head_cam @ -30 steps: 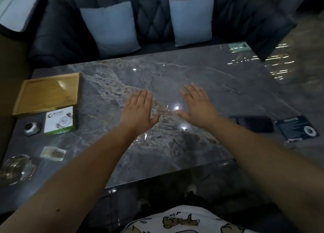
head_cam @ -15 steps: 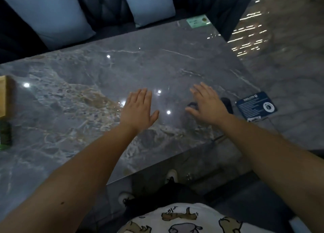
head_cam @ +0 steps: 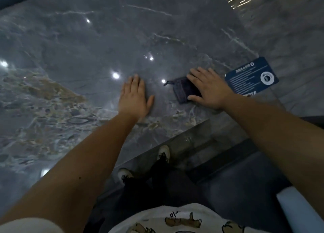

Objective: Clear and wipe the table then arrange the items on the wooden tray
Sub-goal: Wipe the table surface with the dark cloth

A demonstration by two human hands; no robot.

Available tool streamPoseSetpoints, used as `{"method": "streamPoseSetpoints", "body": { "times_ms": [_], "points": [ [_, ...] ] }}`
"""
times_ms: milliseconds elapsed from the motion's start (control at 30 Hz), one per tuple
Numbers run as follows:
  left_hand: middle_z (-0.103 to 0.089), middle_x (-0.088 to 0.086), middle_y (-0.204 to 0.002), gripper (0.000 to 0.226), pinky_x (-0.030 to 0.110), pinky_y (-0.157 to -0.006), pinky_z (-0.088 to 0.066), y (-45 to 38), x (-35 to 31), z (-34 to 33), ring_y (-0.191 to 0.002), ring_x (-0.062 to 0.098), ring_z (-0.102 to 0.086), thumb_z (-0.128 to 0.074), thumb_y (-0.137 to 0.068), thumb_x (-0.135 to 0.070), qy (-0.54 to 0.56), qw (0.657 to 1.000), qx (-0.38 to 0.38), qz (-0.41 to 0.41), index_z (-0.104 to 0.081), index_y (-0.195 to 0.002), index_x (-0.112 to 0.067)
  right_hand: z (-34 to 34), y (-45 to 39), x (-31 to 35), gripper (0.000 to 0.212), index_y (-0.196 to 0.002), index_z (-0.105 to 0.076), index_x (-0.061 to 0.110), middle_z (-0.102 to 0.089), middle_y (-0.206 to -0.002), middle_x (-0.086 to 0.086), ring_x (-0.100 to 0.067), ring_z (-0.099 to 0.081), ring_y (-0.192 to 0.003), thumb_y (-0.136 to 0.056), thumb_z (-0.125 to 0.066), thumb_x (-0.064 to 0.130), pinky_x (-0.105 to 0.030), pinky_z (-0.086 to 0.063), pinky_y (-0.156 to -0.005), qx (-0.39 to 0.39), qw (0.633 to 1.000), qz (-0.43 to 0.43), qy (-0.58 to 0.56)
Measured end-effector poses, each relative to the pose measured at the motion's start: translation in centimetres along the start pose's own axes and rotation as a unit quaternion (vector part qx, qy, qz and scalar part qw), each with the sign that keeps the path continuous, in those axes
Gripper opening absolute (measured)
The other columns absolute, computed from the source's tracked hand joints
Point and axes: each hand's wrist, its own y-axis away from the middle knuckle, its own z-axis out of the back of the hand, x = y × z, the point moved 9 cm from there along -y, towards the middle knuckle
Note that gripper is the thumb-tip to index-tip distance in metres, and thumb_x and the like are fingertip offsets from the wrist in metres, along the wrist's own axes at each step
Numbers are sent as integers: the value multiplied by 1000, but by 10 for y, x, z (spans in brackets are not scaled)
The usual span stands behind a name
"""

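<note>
A glossy grey marble bench (head_cam: 87,61) with pale veins and a brownish patch at the left fills the upper two thirds of the frame, its near edge running diagonally from lower left up toward the right. Two bare forearms reach in from the bottom corners. Below the edge, at lower centre, stand two white shoes (head_cam: 164,152) on a dark floor, and a white shirt with cartoon prints (head_cam: 175,220) shows at the bottom.

At centre right a dark blue printed card (head_cam: 250,76) with white text and a round emblem lies flat on the bench, near its right edge. Just left of it lies a small dark grey folded cloth (head_cam: 182,90) with a short loop at its upper left corner. The right hand (head_cam: 208,87) lies flat over the right part of this cloth, fingers spread and straight, thumb along the cloth's lower edge, not closed around it. The left hand (head_cam: 134,97) rests palm down on bare marble at centre frame, fingers together and extended, thumb out to the right, holding nothing, apart from the cloth.
</note>
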Motion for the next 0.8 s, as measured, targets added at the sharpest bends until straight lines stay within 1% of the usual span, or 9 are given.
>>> {"method": "streamPoseSetpoints", "body": {
  "times_ms": [100, 200, 333, 467, 533, 567, 667, 733, 800],
  "points": [
    [-22, 19, -157, 71, 47, -119, -9, 2, 1, 0, -146, 33, -12, -31, -95, -52, 8, 1000, -17, 2, -27, -147, -4, -6, 1, 2, 77, -149, -16, 20, -15, -158, -9, -30, -12, -145, -90, -21, 69, -50, -10, -117, -1, 1000, 18, 12],
    [-23, 19, -156, 70, 47, -119, -10, 2, 1, 1, -145, 34, -14, -30, -95, -50, 13, 1000, -19, 3, -29, -147, -3, -13, 6, 6, 85, -149, -15, 17, -12, -158, -13, -33, -10, -145, -86, -20, 73, -52, -9, -117, 9, 1000, 14, 20],
    [-25, 19, -155, 70, 48, -119, -10, 2, 1, 2, -145, 34, -16, -29, -94, -50, 15, 1000, -18, 3, -30, -146, -3, -15, 19, 11, 93, -148, -17, 13, -17, -156, -15, -35, -15, -143, -82, -23, 78, -53, -12, -115, 11, 1000, -7, 11],
    [-26, 19, -155, 70, 48, -119, -10, 3, 2, 2, -145, 35, -16, -30, -95, -50, 12, 1000, -11, 1, -29, -146, -3, -28, 45, 26, 99, -148, -20, 11, -22, -155, -17, -36, -18, -142, -78, -24, 81, -53, -14, -114, 33, 999, -8, 13],
    [-25, 19, -155, 69, 47, -119, -10, 2, 2, 3, -145, 34, -15, -32, -95, -50, 10, 1000, -2, 3, -28, -147, -3, -36, 62, 34, 99, -148, -20, 11, -23, -154, -18, -37, -21, -141, -78, -29, 80, -54, -17, -113, 51, 998, -14, 23],
    [-24, 18, -156, 69, 47, -119, -10, 1, 3, 3, -145, 34, -14, -32, -96, -49, 11, 1000, 9, 3, -27, -148, -4, -39, 70, 40, 93, -147, -22, 11, -25, -153, -19, -37, -25, -139, -80, -35, 73, -53, -20, -111, 51, 998, -19, 29],
    [-22, 17, -157, 66, 45, -119, -10, 6, 10, 10, -145, 33, -14, -35, -97, -47, 25, 999, 32, -3, -28, -147, -5, -40, 89, 56, 64, -141, -37, 9, -42, -143, -22, -39, -45, -123, -83, -45, 34, -49, -36, -95, 11, 999, -37, 9],
    [-25, 18, -155, 63, 44, -118, -11, 18, 16, 16, -144, 34, -17, -36, -97, -46, 29, 999, 31, -5, -32, -145, -5, -35, 94, 60, 57, -134, -46, 9, -53, -131, -22, -40, -55, -107, -79, -45, 26, -45, -43, -85, -12, 997, -55, -47],
    [-30, 17, -153, 62, 44, -118, -13, 41, 35, 20, -143, 33, -19, -33, -96, -47, 36, 999, 26, 10, -35, -143, -6, -14, 94, 68, 51, -131, -51, 11, -62, -119, -22, -40, -61, -98, -80, -47, 20, -43, -47, -83, -46, 981, -89, -166]
  ]
}}
